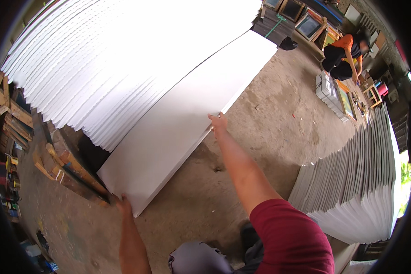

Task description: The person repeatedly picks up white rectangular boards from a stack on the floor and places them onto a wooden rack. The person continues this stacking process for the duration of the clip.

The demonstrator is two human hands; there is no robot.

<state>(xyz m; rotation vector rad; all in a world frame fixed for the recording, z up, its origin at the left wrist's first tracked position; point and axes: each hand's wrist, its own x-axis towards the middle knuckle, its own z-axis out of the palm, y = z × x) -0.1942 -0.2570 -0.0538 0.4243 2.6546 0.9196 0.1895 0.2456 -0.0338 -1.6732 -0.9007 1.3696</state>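
Note:
A long white board (169,123) lies slantwise before me, from the near left to the far right, along the front of a tall pile of thin white sheets (91,59). Its near long side shows a narrow second edge, so it may be folded or several layers thick. My right hand (218,123) is closed on that near edge about midway, thumb on top. At the near left end my left hand (123,204) grips the board by its short edge; some of its fingers are hidden.
Another pile of white and grey sheets (351,182) stands at the right. Wooden frame pieces (68,169) lie at the left. On the concrete floor (269,114) farther back, a person in orange (345,55) crouches beside a tied white bundle (329,96). Framed screens (308,25) lean behind.

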